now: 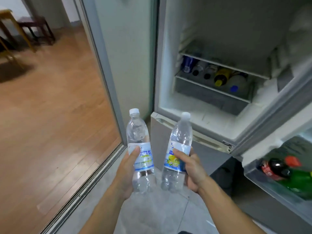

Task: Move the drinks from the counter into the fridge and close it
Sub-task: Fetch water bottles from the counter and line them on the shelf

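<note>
Left hand [125, 169] grips left bottle [139, 149] round its label, thumb across the front; right hand [191, 168] grips right bottle [179, 149] the same way. Both are clear, white-capped, held near upright side by side, apart, in front of the fridge [199, 115]. Fridge door [287, 115] is open to the right. Several bottles lie in the drawer [211, 93] far inside; a dark cola bottle [275, 168] and a green one [298, 181] sit in the door shelf, right.

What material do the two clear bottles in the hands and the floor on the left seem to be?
Clear bottles: likely thin glossy plastic, see-through with moulded ridges and paper-like labels. Brown floor: wood or laminate, with plank seams and soft sheen.
</note>
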### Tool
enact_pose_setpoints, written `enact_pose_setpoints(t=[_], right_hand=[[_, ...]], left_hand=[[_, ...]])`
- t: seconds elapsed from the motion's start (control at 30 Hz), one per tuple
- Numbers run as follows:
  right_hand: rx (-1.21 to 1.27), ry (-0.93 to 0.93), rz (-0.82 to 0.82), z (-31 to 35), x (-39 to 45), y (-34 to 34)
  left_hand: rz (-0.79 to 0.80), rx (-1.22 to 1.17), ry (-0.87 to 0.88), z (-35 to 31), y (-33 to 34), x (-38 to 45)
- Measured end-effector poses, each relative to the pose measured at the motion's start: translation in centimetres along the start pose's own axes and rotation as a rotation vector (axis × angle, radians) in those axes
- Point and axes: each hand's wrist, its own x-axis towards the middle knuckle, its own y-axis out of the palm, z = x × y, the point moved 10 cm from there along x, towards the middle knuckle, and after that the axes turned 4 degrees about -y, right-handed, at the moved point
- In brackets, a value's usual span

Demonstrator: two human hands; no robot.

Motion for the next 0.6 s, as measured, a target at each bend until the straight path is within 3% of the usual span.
enact_pose_setpoints(t=[0.27,0.6], right_hand=[[-0.039,-0.230,-0.215,7.9,5.1,-3.4],[0.018,-0.558,-0.335,23.0,13.6,-6.6]], left_hand=[[0.185,0.075,0.000,-6.4,6.3,7.8],[0.233,0.279,0.318,-17.7,18.3,17.3]])
